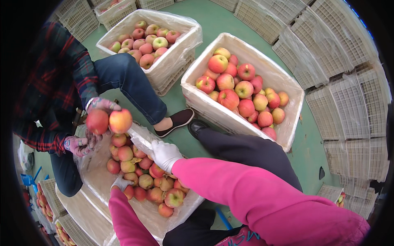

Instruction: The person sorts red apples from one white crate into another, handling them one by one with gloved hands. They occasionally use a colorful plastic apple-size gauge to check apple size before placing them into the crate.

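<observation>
A plastic-lined crate [101,181] of red and yellow apples stands before me. My left hand [122,183], in a white glove, reaches into it with the fingers against an apple [128,192] near the crate's middle; whether it grips the apple is unclear. At the crate's far side my right hand [166,155], also white-gloved, is closed on the rim and its plastic liner [141,140]. Across the crate, a co-worker in patterned gloves holds two large apples [120,121] above the fruit.
Two more lined crates of apples, one at the upper left [184,23] and one at the upper right [271,61], stand on the green floor. Stacked plastic crates [354,107] line the right side. The co-worker's shoe [175,122] is beside mine. A blue bar [223,218] lies near my legs.
</observation>
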A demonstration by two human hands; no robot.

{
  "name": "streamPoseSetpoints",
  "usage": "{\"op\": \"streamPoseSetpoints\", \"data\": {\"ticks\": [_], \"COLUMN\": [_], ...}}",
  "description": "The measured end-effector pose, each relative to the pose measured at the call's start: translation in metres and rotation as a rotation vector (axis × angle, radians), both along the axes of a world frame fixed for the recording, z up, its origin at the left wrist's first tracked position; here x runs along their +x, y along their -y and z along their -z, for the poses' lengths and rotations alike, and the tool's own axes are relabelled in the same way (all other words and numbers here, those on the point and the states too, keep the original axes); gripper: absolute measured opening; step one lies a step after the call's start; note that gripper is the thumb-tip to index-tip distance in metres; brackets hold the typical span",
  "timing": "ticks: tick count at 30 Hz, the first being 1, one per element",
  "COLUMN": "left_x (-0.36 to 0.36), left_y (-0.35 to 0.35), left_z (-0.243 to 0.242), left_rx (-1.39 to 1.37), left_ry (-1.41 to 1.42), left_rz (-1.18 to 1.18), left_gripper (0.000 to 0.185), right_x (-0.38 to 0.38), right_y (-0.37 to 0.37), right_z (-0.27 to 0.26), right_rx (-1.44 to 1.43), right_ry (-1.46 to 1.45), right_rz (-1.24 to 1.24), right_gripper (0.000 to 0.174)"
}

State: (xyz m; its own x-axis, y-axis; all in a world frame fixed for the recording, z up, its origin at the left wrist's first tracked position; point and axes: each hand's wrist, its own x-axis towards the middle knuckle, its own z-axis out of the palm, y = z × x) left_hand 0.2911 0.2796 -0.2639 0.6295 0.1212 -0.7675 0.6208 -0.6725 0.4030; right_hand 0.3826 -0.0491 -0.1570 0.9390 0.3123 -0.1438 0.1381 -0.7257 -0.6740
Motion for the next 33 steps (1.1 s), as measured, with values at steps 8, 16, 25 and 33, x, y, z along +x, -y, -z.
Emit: {"op": "streamPoseSetpoints", "data": {"ticks": [8,16,25,33], "left_x": [-0.038,-0.036,-0.025,-0.013], "left_y": [0.007,0.061,0.115,0.114], "left_z": [0.000,-0.047,-0.037,-0.041], "left_rx": [-0.166,-0.664,-0.815,-0.869], "left_ry": [0.150,0.060,-0.150,-0.294], "left_rz": [-0.165,-0.822,-0.651,-0.577], "left_gripper": [0.091,0.058,0.073,0.073], "right_x": [-0.004,0.002,0.003,0.005], "right_y": [-0.005,-0.002,-0.004,-0.004], "right_z": [0.012,0.005,0.005,0.007], "right_rx": [0.136,-0.134,-0.170,-0.171], "right_ry": [-0.220,-0.012,-0.010,-0.012], "right_rz": [0.103,-0.057,-0.070,-0.076], "right_gripper": [0.033,0.025,0.023,0.021]}}
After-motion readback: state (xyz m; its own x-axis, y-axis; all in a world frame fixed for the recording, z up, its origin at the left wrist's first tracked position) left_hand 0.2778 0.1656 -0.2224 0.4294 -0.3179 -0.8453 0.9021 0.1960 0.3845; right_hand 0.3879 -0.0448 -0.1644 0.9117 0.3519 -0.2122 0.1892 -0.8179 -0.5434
